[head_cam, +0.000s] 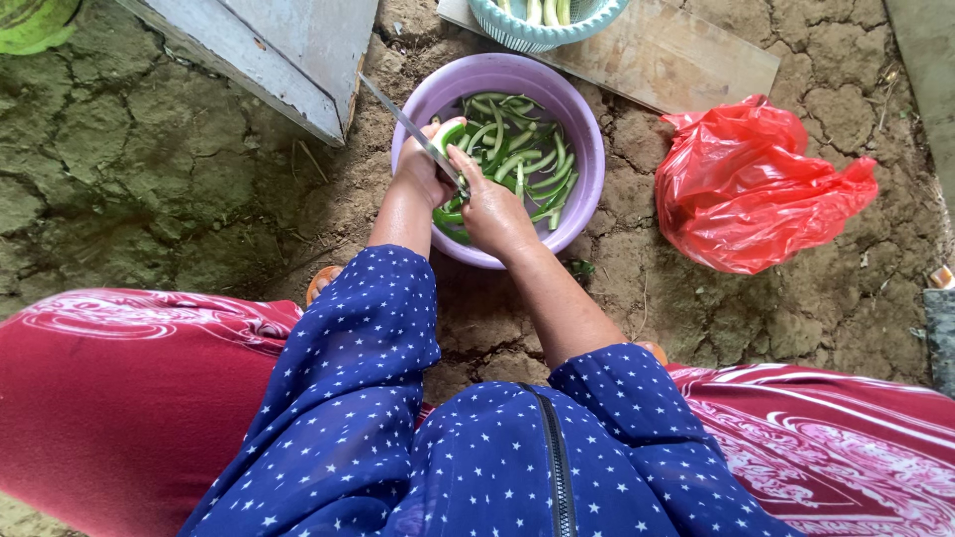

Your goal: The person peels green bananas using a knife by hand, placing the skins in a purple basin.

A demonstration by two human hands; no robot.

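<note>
Both my hands are over a purple plastic bowl (589,129) standing on cracked earth. Inside lie several green vegetable slices (527,159). My left hand (418,177) grips a piece of green vegetable (450,134) at the bowl's left side. My right hand (497,214) is closed around the handle of a knife (398,114). The thin blade runs up and to the left across my left hand, past the bowl's rim. The two hands touch each other over the bowl.
A teal slatted basket (542,28) with pale green vegetables rests on a wooden plank (686,55) beyond the bowl. A crumpled red plastic bag (746,189) lies to the right. A grey board (288,50) slants at the upper left.
</note>
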